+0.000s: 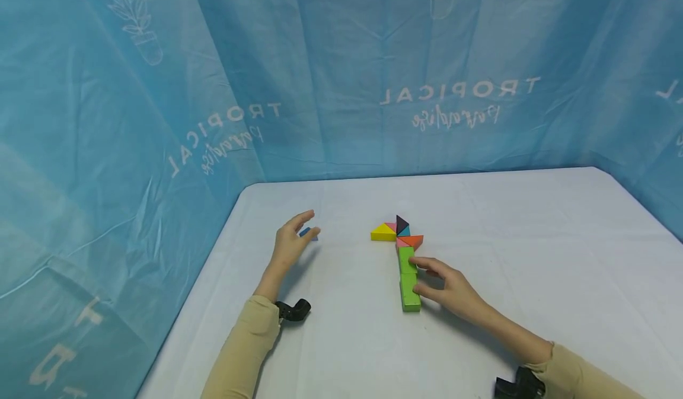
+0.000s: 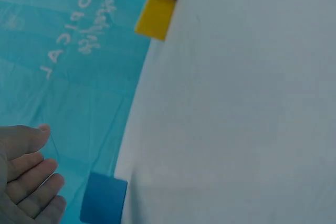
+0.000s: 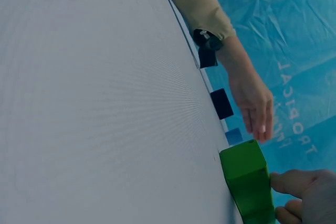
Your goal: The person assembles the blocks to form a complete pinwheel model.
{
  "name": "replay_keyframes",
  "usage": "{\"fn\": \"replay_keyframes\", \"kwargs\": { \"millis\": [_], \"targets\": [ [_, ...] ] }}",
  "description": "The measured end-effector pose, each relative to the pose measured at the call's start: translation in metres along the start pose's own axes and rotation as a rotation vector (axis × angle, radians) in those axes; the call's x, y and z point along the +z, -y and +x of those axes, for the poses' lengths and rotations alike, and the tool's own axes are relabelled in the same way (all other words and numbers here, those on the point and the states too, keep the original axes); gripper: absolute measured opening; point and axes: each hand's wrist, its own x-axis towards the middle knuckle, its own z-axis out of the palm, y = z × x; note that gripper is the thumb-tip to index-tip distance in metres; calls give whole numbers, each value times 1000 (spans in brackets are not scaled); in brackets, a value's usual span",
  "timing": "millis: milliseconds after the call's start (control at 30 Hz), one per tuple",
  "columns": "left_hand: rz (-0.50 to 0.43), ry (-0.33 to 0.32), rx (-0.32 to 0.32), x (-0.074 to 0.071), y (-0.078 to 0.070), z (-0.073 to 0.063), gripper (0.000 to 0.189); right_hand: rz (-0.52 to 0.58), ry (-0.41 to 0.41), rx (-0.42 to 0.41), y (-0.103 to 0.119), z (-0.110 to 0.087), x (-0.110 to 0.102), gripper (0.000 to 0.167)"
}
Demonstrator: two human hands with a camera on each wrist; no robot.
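Note:
Two green blocks (image 1: 409, 292) lie end to end in a line toward the person. My right hand (image 1: 448, 286) is at their right side, the index fingertip touching the far block and the thumb the near one. In the right wrist view, its fingertips meet the side of the green block (image 3: 249, 182). At the left, my left hand (image 1: 290, 242) hovers with relaxed fingers near a blue block (image 1: 308, 233). The left wrist view shows a gap between that hand (image 2: 29, 182) and the blue block (image 2: 104, 199).
Beyond the green blocks, several triangular blocks form a pinwheel: yellow (image 1: 383, 233), black (image 1: 401, 224), orange (image 1: 413, 241), with pink and blue pieces. A white-covered table (image 1: 341, 351) lies beneath. Blue printed curtains (image 1: 341, 73) hang behind and at both sides.

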Motion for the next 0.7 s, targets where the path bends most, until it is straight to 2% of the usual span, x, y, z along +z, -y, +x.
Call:
{"fn": "replay_keyframes", "kwargs": {
  "millis": [200,400,700],
  "targets": [
    [-5,17,-32,-1,10,2,43,-2,-5,-6,1,1,-1,55],
    [66,58,-60,0,12,4,39,-5,0,-3,2,1,-1,55],
    [153,68,-122,2,10,2,31,4,5,-4,2,1,0,54]
  ]
}}
